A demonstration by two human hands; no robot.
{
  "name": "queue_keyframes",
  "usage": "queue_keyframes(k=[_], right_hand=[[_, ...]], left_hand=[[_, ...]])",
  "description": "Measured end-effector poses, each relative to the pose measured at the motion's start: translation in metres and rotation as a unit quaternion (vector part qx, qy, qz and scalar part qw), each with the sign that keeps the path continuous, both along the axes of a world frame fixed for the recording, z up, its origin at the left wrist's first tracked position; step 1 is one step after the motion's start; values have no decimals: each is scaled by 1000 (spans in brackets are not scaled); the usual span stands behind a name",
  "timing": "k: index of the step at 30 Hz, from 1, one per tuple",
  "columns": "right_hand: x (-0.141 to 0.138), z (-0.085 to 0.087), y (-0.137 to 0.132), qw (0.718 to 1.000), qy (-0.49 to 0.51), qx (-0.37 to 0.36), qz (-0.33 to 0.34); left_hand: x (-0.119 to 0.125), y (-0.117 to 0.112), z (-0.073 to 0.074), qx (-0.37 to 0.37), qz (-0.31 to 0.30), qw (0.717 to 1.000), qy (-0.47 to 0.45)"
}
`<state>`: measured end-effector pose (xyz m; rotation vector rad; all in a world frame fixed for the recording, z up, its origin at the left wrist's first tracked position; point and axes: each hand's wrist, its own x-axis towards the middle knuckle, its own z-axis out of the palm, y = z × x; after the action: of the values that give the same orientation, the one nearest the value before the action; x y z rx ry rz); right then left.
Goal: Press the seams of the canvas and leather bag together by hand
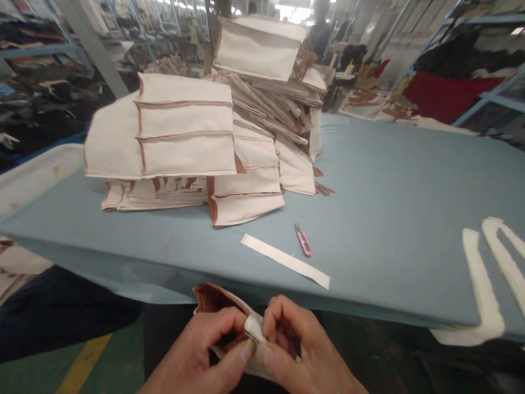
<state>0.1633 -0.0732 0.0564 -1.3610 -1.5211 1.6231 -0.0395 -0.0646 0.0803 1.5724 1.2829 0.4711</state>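
Observation:
Both my hands are low in the view, below the table's front edge, pinching one small cream fabric piece with brown trim (216, 302). My left hand (205, 350) grips its left side with thumb and fingers closed. My right hand (301, 350) pinches the white folded corner (255, 328) from the right. On the table beyond lie a cream strip (285, 260) and small pink thread snips (303, 240).
A blue-grey covered table (410, 219) carries tall stacks of cream canvas bags with brown trim (197, 148). White U-shaped strips (488, 273) lie at the right edge. Shelving and piled goods fill the background. My dark-clothed legs and a yellow floor line (82, 364) show below.

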Motion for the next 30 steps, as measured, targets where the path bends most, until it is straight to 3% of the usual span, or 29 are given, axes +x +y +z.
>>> queue_keyframes(k=[4, 12, 22, 30], right_hand=[[0, 15, 13, 988, 119, -92, 33], [8, 1, 19, 956, 213, -191, 65], [2, -11, 21, 935, 272, -213, 80], [4, -15, 17, 948, 251, -177, 81]], left_hand=[[0, 3, 5, 24, -29, 999, 23], [-2, 6, 11, 32, -73, 996, 32], [6, 2, 9, 56, -27, 998, -20], [8, 4, 4, 36, -15, 998, -46]])
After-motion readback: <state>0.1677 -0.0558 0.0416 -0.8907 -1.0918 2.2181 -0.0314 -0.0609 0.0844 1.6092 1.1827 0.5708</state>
